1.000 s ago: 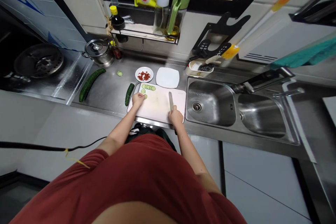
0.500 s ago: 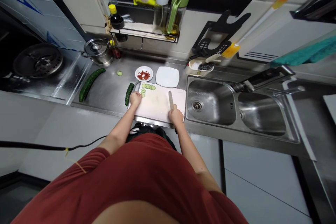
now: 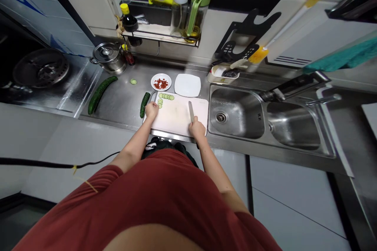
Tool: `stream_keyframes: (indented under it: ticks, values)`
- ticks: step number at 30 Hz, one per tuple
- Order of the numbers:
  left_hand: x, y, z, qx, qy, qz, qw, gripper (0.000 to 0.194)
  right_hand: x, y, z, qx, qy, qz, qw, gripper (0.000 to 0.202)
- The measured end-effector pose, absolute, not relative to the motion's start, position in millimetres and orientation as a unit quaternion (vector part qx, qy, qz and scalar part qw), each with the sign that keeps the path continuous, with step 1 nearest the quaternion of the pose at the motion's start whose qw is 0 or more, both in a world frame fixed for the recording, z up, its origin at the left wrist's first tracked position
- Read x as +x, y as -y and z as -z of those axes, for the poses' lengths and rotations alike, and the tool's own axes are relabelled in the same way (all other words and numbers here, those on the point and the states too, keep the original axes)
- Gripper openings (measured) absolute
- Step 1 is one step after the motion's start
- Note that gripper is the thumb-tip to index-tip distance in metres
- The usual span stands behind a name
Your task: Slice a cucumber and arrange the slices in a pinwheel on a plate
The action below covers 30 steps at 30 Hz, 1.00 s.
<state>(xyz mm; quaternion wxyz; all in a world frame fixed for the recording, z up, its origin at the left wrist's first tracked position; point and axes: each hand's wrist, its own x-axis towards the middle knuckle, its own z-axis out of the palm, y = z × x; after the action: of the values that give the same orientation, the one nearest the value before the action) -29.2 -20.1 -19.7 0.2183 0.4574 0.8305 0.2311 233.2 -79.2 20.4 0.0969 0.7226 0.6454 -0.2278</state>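
Note:
My right hand (image 3: pixel 197 128) is closed around the handle of a kitchen knife (image 3: pixel 191 110), its blade pointing away from me over the right part of a white cutting board (image 3: pixel 176 119). At the board's left edge, my left hand (image 3: pixel 151 110) has its fingers drawn together, fingertips beside a few cucumber slices (image 3: pixel 160 101). Whatever they pinch, if anything, is too small to make out. A row of cucumber slices (image 3: pixel 166 97) lies overlapping along the board's far edge. Just left of the board rests a cut piece of cucumber (image 3: pixel 144 104).
Behind the board stand a plate of chopped red pieces (image 3: pixel 161 91) and a white square plate (image 3: pixel 187 85). A whole cucumber (image 3: pixel 101 94), a cucumber end (image 3: pixel 133 81) and a lidded pot (image 3: pixel 108 59) are to the left. A double sink (image 3: pixel 235 133) adjoins the board's right side.

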Motion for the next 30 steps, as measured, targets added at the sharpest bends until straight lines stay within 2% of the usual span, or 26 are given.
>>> stream_keyframes:
  ticks: [8, 14, 21, 30]
  values:
    - [-29, 23, 18, 0.472, -0.823, -0.241, 0.204, 0.02, 232, 79, -23, 0.724, -0.643, 0.228, 0.1, 0.034]
    - [-1, 9, 8, 0.57, -0.754, -0.25, 0.21, 0.025, 234, 79, -22, 0.719, -0.649, 0.228, 0.099, 0.034]
    - [23, -30, 6, 0.649, -0.71, -0.175, 0.209, 0.035, 230, 79, -25, 0.717, -0.651, 0.225, 0.108, 0.034]
    - [29, -42, 7, 0.675, -0.706, -0.077, 0.199, 0.03, 230, 79, -24, 0.713, -0.653, 0.231, 0.104, 0.034]
